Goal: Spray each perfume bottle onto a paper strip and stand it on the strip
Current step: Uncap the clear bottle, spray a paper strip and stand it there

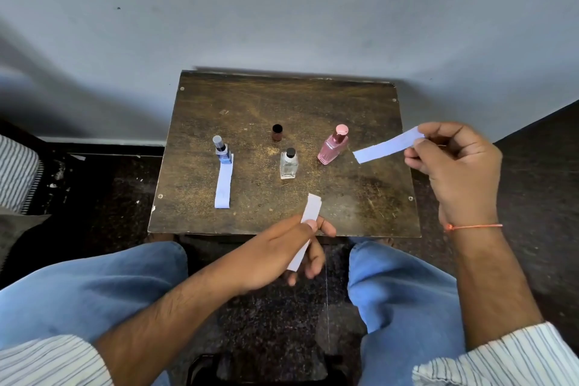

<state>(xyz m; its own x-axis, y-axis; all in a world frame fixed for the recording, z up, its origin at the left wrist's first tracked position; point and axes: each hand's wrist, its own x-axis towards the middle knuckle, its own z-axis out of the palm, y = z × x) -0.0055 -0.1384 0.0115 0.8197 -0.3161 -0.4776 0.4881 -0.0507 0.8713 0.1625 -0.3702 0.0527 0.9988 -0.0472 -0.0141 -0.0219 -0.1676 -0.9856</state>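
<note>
The right hand (454, 163) pinches one end of a paper strip (388, 146) between thumb and forefinger, the strip's free end reaching out toward the pink bottle (332, 146), which stands just beyond that end on the wooden table (360, 207). The left hand (282, 251) pinches a second strip (308, 222) near its middle, thumb pressed on top, holding it over the table's near edge. Farther out from both grips stand a clear bottle (289, 163) with a black cap, a small dark bottle (277, 132) behind it, and, well off to the left, a blue bottle (223, 150) already standing on the far end of a third strip (223, 186) laid flat. The strips look thin and floppy, so they probably sag if held by one end and skid if brushed; gripping close to an end leaves room to spray. The bottles are likely glass, small, smooth and tip-prone, and best taken round the body with a finger free for the nozzle.
</note>
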